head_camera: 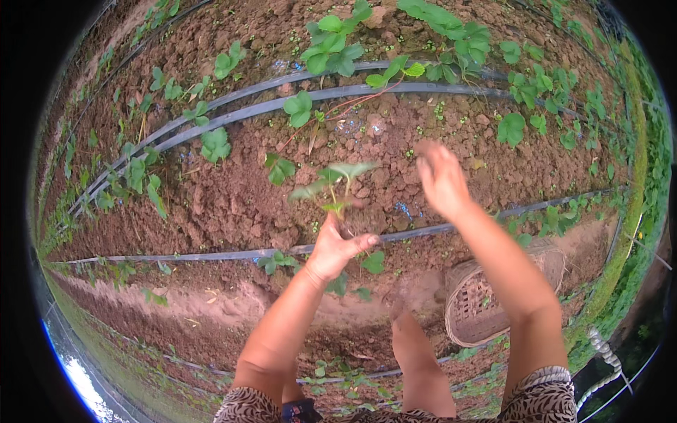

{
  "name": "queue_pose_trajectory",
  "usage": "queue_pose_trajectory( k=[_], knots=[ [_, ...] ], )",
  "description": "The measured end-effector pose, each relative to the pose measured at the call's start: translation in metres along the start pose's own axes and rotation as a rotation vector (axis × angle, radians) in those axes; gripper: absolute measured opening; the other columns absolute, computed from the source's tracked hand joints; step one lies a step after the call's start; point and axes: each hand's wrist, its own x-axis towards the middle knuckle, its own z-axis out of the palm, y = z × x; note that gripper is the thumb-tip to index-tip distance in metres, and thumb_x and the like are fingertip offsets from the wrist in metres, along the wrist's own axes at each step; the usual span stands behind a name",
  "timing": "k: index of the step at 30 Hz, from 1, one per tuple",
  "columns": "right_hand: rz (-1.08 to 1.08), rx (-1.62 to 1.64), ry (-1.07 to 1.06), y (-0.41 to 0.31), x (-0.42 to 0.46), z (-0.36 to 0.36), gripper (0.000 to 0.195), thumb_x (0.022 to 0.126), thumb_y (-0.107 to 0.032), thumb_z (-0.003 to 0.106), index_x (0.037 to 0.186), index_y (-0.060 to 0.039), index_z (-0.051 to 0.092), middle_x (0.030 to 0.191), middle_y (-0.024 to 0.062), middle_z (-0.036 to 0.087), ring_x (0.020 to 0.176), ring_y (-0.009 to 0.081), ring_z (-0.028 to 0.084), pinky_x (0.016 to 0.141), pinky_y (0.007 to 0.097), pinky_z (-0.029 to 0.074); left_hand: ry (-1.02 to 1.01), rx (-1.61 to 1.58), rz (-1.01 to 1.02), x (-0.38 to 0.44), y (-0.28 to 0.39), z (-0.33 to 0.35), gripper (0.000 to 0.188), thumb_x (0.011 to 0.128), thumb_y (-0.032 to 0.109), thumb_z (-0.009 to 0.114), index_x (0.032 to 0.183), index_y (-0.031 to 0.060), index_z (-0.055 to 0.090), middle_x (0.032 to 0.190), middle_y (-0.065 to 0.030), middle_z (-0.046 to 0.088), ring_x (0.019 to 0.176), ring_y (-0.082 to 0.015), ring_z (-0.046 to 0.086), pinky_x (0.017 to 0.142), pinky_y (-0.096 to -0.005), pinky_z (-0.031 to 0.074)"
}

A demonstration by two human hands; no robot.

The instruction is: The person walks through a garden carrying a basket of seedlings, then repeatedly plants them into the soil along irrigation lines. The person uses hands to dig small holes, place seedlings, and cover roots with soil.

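My left hand holds a young strawberry plant by its base, leaves up, above the soil bed near the nearest drip line. Roots with some soil seem to hang by the thumb; the leaves are blurred. To the right, my right hand is over the reddish-brown clods, soil on its fingers, with nothing seen in it. Small blue granules lie on the soil between the two hands. A single strawberry plant grows just left of the held one.
Black drip lines run across the bed among strawberry plants; another drip line passes under my left hand. A wicker basket stands at the lower right, beside my leg. A mossy pole edges the right side.
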Motion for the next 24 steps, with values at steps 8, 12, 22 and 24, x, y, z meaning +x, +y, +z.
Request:
queue_pose_trajectory(
  k=[8, 12, 22, 24],
  knots=[
    [0.389, -0.312, -0.142, 0.046, 0.136, 0.034, 0.049, 0.094, -0.040, 0.051, 0.134, -0.0107, 0.051, 0.136, 0.0113, 0.052, 0.125, 0.0303, 0.049, 0.103, 0.0416, 0.042, -0.275, -0.639, -0.247, 0.056, 0.010, 0.015, 0.072, 0.076, 0.020, 0.077, 0.135, 0.0044, 0.039, 0.121, -0.0142, 0.057, 0.112, -0.0273, 0.059, 0.096, -0.0403, 0.049],
    [0.141, -0.464, -0.367, 0.051, 0.132, 0.035, 0.052, 0.089, -0.044, 0.058, 0.131, -0.0137, 0.054, 0.132, 0.0090, 0.052, 0.118, 0.0312, 0.053, 0.099, 0.0413, 0.044, -0.135, -0.679, -0.298, 0.049, -0.016, 0.024, 0.067, 0.081, 0.019, 0.069, 0.139, 0.0054, 0.038, 0.128, -0.0174, 0.055, 0.114, -0.0339, 0.057, 0.099, -0.0464, 0.047],
    [0.042, -0.342, -0.292, 0.081, 0.122, 0.025, 0.044, 0.088, -0.040, 0.058, 0.124, -0.0150, 0.059, 0.129, 0.0115, 0.054, 0.116, 0.0286, 0.055, 0.099, 0.0434, 0.041, -0.154, -0.458, -0.150, 0.135, 0.022, 0.078, 0.044, 0.092, 0.026, 0.058, 0.133, 0.0114, 0.048, 0.119, -0.0063, 0.061, 0.102, -0.0236, 0.059, 0.081, -0.0368, 0.048],
    [-0.046, -0.420, -0.447, 0.081, 0.111, 0.015, 0.041, 0.087, -0.040, 0.058, 0.119, -0.0146, 0.063, 0.127, 0.0111, 0.055, 0.114, 0.0280, 0.056, 0.099, 0.0438, 0.041, -0.030, -0.224, -0.074, 0.162, 0.028, 0.098, 0.048, 0.090, 0.021, 0.062, 0.133, 0.0088, 0.047, 0.121, -0.0087, 0.059, 0.105, -0.0248, 0.059, 0.087, -0.0387, 0.048]
  ],
)
